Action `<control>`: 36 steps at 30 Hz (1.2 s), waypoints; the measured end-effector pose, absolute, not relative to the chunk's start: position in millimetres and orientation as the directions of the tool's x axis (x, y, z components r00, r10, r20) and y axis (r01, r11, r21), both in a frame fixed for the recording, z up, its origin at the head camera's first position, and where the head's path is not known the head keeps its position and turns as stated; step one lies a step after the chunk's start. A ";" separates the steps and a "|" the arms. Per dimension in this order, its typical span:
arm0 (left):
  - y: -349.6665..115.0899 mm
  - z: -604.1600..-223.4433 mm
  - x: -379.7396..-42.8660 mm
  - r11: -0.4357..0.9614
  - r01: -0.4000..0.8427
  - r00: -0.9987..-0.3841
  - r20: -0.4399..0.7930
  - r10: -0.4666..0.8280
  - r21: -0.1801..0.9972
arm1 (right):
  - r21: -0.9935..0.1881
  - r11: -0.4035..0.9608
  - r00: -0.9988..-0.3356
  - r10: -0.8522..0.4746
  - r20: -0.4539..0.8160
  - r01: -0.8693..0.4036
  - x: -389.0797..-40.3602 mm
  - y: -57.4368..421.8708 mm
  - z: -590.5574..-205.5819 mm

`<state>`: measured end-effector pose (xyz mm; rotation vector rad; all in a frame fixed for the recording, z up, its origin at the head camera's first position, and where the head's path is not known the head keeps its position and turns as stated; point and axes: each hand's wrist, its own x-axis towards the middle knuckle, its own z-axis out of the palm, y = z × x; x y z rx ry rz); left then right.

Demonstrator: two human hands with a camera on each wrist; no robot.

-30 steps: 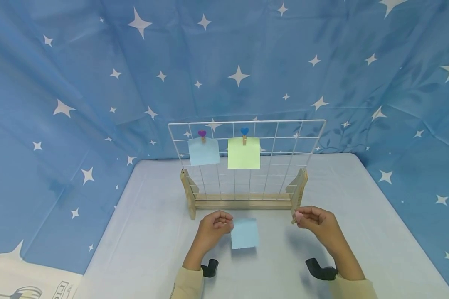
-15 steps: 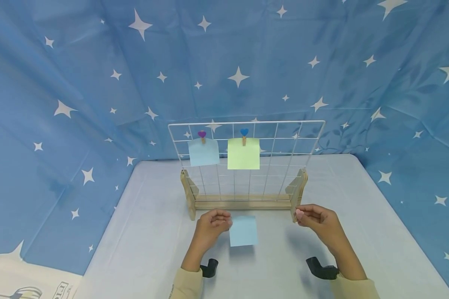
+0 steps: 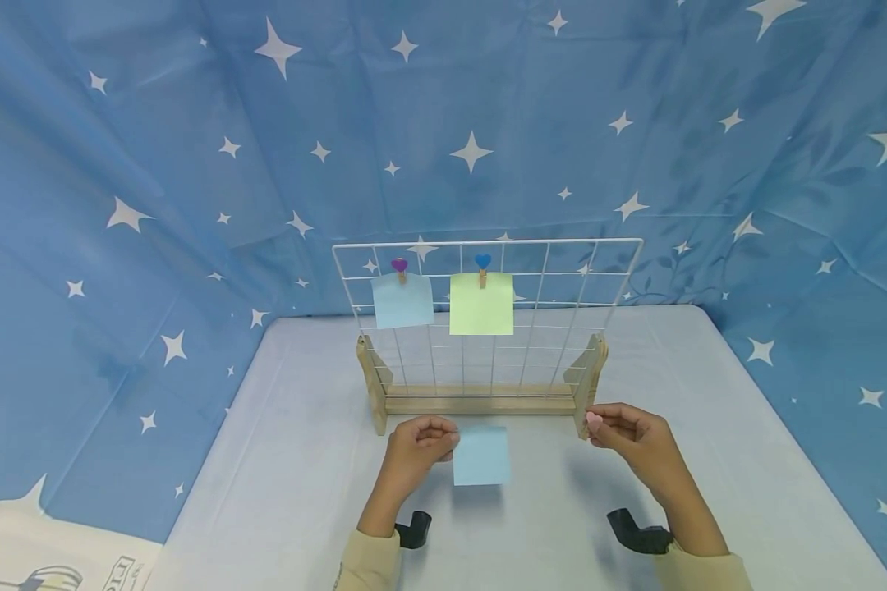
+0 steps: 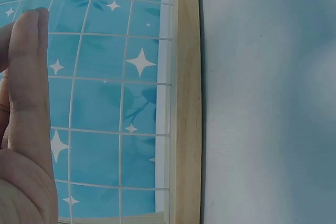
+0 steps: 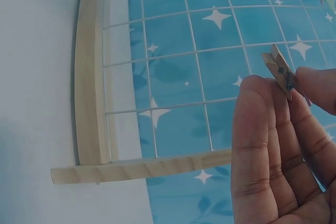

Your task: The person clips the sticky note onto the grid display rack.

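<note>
My left hand [image 3: 414, 450] pinches the left edge of a light blue paper note [image 3: 482, 456], which hangs above the table in front of the rack. In the left wrist view only a sliver of that note shows beyond the fingertips [image 4: 30, 24]. On the right, my right hand [image 3: 636, 439] pinches a small wooden clothespin [image 5: 281, 72] with a pink heart [image 3: 595, 421] on it. Behind both hands stands a white wire grid rack [image 3: 554, 328]. A blue note [image 3: 403, 302] hangs on it from a purple heart clothespin [image 3: 401, 269], beside a green note [image 3: 482, 305] under a blue heart clothespin [image 3: 483, 269].
A wooden base [image 3: 480, 405] holds the grid upright on the white table [image 3: 303, 492]. Blue star-patterned cloth [image 3: 443, 98] surrounds the table at the back and sides. Printed pale cloth [image 3: 59, 550] lies at the lower left.
The left hand has lifted the blue note slightly up and to the left. The right hand has shifted a little to the right with the clothespin. The rack and its notes stay put.
</note>
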<state>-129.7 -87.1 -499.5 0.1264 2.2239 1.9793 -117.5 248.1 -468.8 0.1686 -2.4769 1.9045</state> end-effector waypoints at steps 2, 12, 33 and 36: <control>-87.1 -497.8 -129.3 0.105 -0.043 -0.983 -0.061 0.171 0.994 | -0.962 0.255 -0.993 -0.078 0.083 -0.100 -117.5 248.3 -468.0; -86.3 -491.7 -128.6 0.130 -0.051 -0.981 -0.074 0.177 0.990 | -0.953 0.278 -0.992 -0.051 0.112 -0.122 -117.2 248.8 -464.5; -79.2 -476.4 -128.8 0.099 -0.022 -0.983 -0.039 0.179 0.995 | -0.923 0.326 -0.979 -0.088 0.184 -0.203 -119.4 250.6 -452.5; -78.3 -473.2 -128.1 0.105 -0.020 -0.984 -0.038 0.176 0.994 | -0.920 0.330 -0.977 -0.096 0.192 -0.213 -119.2 251.6 -451.3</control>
